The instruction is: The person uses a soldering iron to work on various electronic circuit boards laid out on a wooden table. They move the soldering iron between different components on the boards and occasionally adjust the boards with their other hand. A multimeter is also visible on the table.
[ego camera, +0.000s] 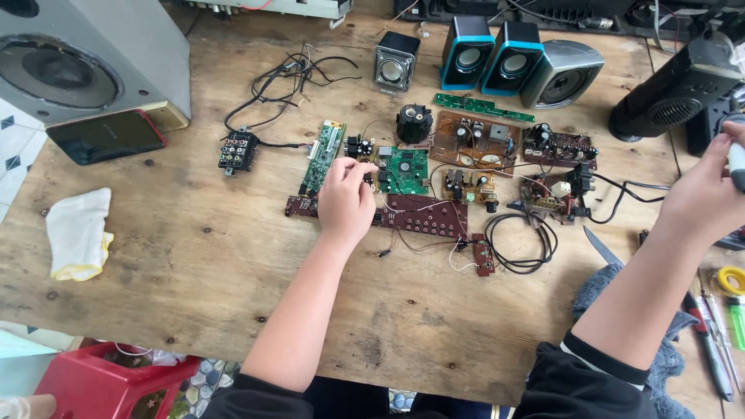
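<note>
My left hand (347,198) rests on a cluster of circuit boards in the middle of the wooden table (194,264), its fingertips touching a small board (363,151) just left of a green square board (408,170). Under the hand runs a long dark-red board (423,215) with rows of sockets. My right hand (708,194) is raised at the right edge, closed around a white pen-shaped tool (736,159). Brown boards (475,140) with capacitors and loose black wires (520,244) lie between the two hands.
A large grey speaker (85,58) and a dark phone (105,136) sit far left. Small speakers (497,54) line the back edge. A white cloth (77,233) lies at left. Screwdrivers (710,341), a blade (601,247) and a black device (683,85) are at right. A red stool (109,384) stands below.
</note>
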